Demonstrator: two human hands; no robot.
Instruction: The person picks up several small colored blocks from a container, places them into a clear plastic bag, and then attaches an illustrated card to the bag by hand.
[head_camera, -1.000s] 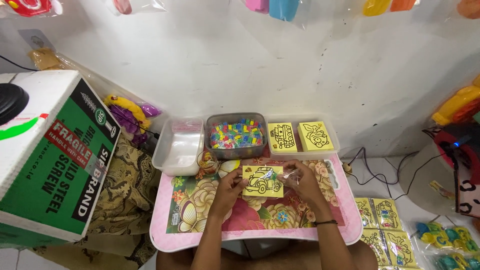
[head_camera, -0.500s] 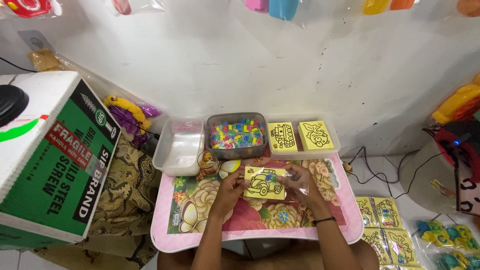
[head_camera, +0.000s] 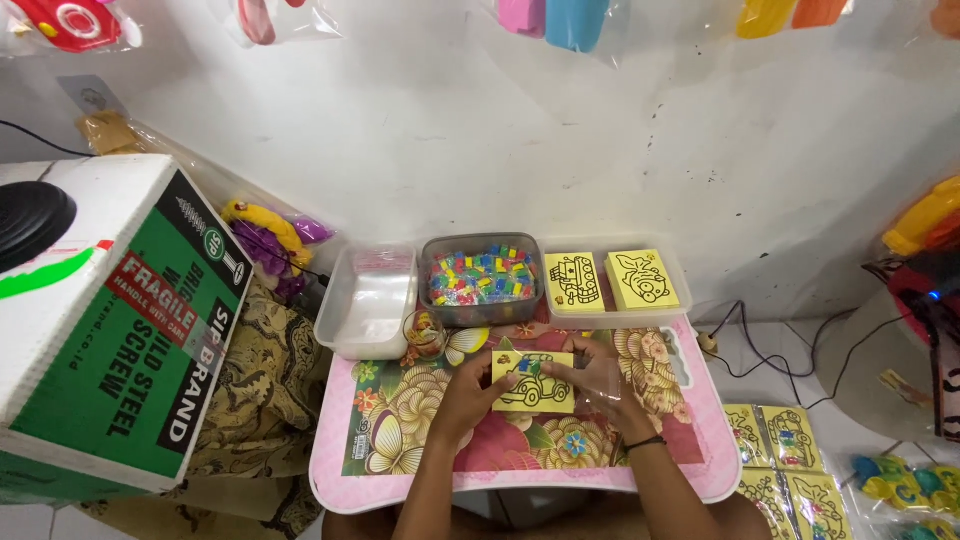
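Note:
I hold a yellow card with a black car outline (head_camera: 535, 382) above a small pink table with a flower pattern (head_camera: 400, 480). My left hand (head_camera: 468, 397) grips the card's left edge. My right hand (head_camera: 600, 385) grips its right edge; a thin clear wrapper seems to lie over the fingers. Small coloured bits sit on the card's top. Behind the card stands a clear tub of small colourful pieces (head_camera: 482, 277).
A clear empty tray (head_camera: 368, 300) and a small cup (head_camera: 424, 333) sit at the table's back left. Two stacks of yellow outline cards (head_camera: 610, 280) lie at the back right. A big green and white box (head_camera: 110, 320) stands left. More cards (head_camera: 790, 465) lie on the floor right.
The card has shifted slightly toward me and lower between both hands. The view has stayed nearly the same.

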